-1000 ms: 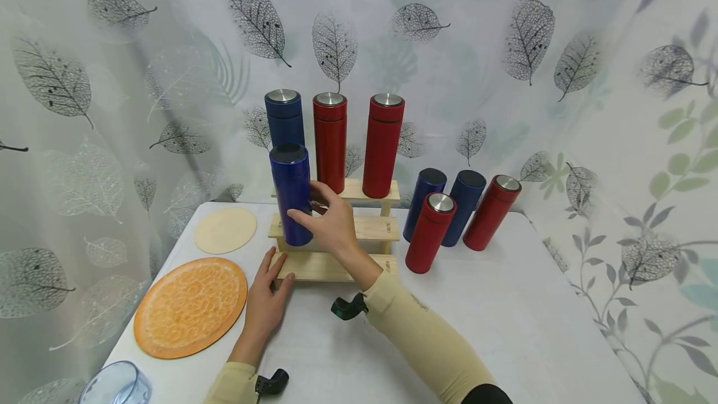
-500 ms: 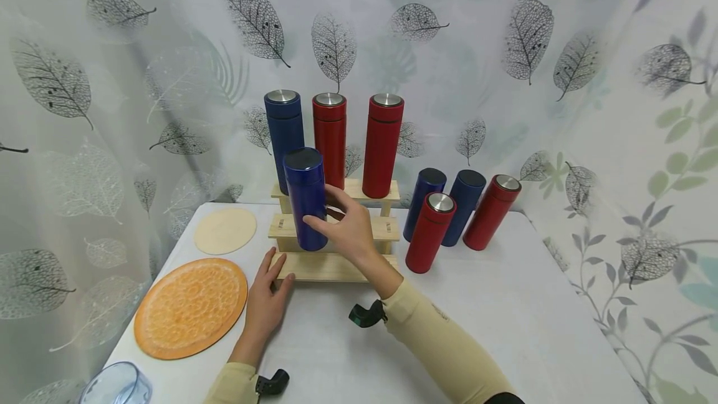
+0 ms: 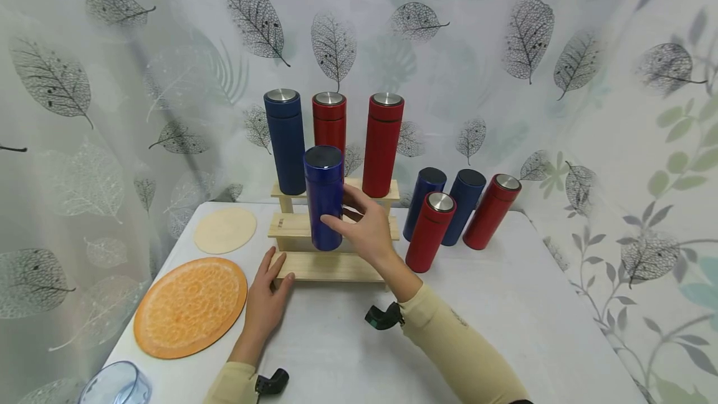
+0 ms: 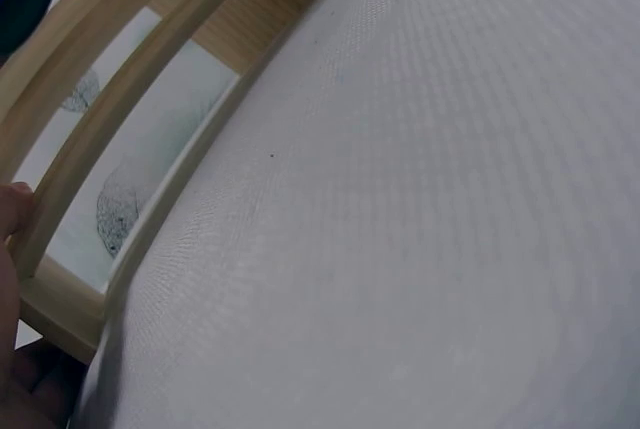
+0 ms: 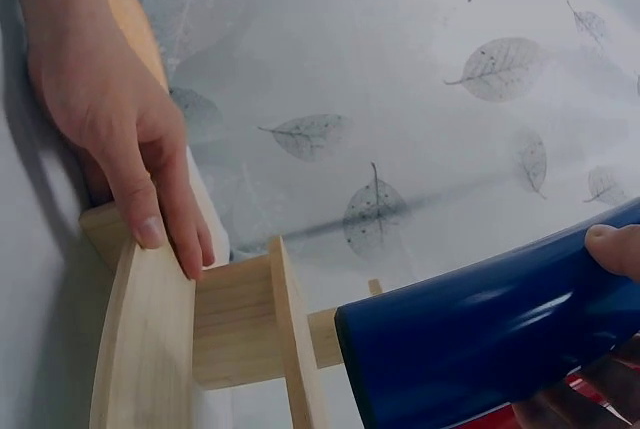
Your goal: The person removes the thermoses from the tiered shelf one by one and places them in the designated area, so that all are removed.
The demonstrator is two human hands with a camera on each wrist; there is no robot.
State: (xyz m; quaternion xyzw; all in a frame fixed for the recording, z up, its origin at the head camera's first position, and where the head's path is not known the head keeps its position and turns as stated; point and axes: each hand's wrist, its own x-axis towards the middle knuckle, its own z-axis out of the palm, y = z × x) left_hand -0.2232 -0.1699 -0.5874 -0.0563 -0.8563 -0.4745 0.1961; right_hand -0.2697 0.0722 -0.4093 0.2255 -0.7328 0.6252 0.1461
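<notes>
My right hand (image 3: pixel 361 226) grips a dark blue bottle (image 3: pixel 324 201) upright in front of a three-step wooden stand (image 3: pixel 336 267). The bottle's base is level with the middle step; I cannot tell whether it rests there. In the right wrist view the blue bottle (image 5: pixel 480 329) fills the lower right, with a fingertip (image 5: pixel 615 249) on it. My left hand (image 3: pixel 268 295) lies with straight fingers on the left end of the lowest step, and that left hand (image 5: pixel 110 99) also shows in the right wrist view. On the top step stand a blue bottle (image 3: pixel 285 142) and two red bottles (image 3: pixel 330 120) (image 3: pixel 383 145).
Right of the stand, on the white table, stand two blue bottles (image 3: pixel 423 201) (image 3: pixel 464 204) and two red ones (image 3: pixel 430 232) (image 3: pixel 492 212). An orange round mat (image 3: pixel 191 307) and a small beige disc (image 3: pixel 225 229) lie at the left. A clear container (image 3: pixel 114 385) sits at the near left corner. A leaf-print curtain hangs behind.
My right hand has carried the blue bottle rightward, from the stand's left end toward its middle. The left hand has stayed on the lowest step.
</notes>
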